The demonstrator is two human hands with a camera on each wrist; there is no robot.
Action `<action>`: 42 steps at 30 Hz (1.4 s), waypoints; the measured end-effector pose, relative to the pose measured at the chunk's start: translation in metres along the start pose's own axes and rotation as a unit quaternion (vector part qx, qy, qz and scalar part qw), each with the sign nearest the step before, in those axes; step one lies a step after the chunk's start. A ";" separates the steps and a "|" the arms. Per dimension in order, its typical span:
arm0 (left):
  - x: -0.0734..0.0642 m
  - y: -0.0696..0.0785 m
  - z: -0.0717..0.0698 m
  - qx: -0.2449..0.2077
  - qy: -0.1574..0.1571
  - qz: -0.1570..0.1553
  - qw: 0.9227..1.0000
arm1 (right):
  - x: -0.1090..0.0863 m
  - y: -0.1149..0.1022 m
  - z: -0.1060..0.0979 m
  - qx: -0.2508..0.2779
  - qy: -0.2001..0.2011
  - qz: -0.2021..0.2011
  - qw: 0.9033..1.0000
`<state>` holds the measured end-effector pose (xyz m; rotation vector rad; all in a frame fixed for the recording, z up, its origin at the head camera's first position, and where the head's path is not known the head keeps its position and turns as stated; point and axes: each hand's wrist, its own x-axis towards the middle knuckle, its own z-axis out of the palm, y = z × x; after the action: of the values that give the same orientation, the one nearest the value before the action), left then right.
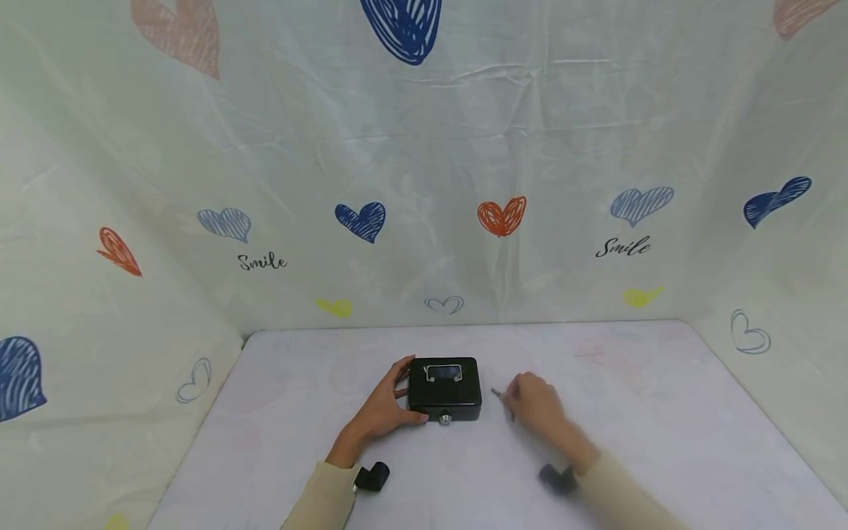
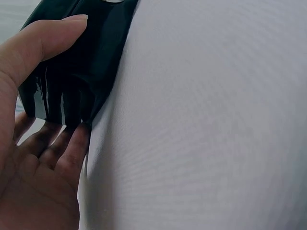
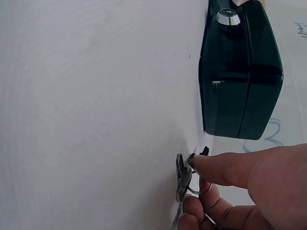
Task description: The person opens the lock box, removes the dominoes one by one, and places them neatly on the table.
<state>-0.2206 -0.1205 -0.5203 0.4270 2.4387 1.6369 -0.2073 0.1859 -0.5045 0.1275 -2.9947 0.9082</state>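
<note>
A black metal cash box [image 1: 437,394] lies closed on the table, its carry handle [image 1: 444,373] folded flat on the lid. My left hand [image 1: 384,412] grips the box at its left end. In the left wrist view the thumb [image 2: 53,38] lies along the front face while the other fingers touch the end wall. To the right of the box, apart from it, my right hand [image 1: 535,401] pinches small metal keys [image 3: 182,178] on a wire ring [image 3: 196,191] between thumb and fingers. The round silver lock [image 3: 228,17] sits in the box's front face.
A pale cloth covers the table [image 1: 318,368]. Behind and at both sides hangs a whitish curtain [image 1: 430,169] printed with hearts and words. Black wrist mounts [image 1: 372,477] sit by both sleeves.
</note>
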 end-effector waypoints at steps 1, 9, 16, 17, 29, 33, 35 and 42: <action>0.000 0.000 0.000 0.000 0.001 0.002 1.000 | -0.001 0.000 0.000 0.001 0.000 -0.002 1.000; 0.000 0.000 0.001 -0.003 0.005 0.006 1.000 | -0.004 -0.003 0.000 -0.026 0.017 -0.036 0.999; 0.001 0.002 0.001 -0.008 0.008 -0.002 1.000 | -0.012 -0.006 0.001 -0.067 0.092 -0.089 0.990; 0.001 0.002 0.001 -0.007 0.008 -0.003 1.000 | -0.014 -0.008 0.000 -0.069 0.100 -0.093 0.988; 0.002 0.003 0.001 -0.024 0.010 -0.009 1.000 | -0.038 -0.029 -0.005 -0.067 0.110 -0.077 0.989; 0.001 0.005 0.001 -0.025 0.008 -0.011 1.000 | -0.046 -0.035 -0.004 -0.064 0.110 -0.083 0.988; 0.001 0.006 0.001 -0.022 0.007 -0.010 1.000 | -0.049 -0.038 -0.002 -0.059 0.104 -0.083 0.989; 0.001 0.006 0.000 -0.029 0.008 -0.015 0.999 | -0.053 -0.051 0.007 -0.060 0.099 -0.112 0.987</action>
<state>-0.2210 -0.1176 -0.5148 0.3684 2.3897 1.7010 -0.1505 0.1436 -0.4832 0.3431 -2.7716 0.6731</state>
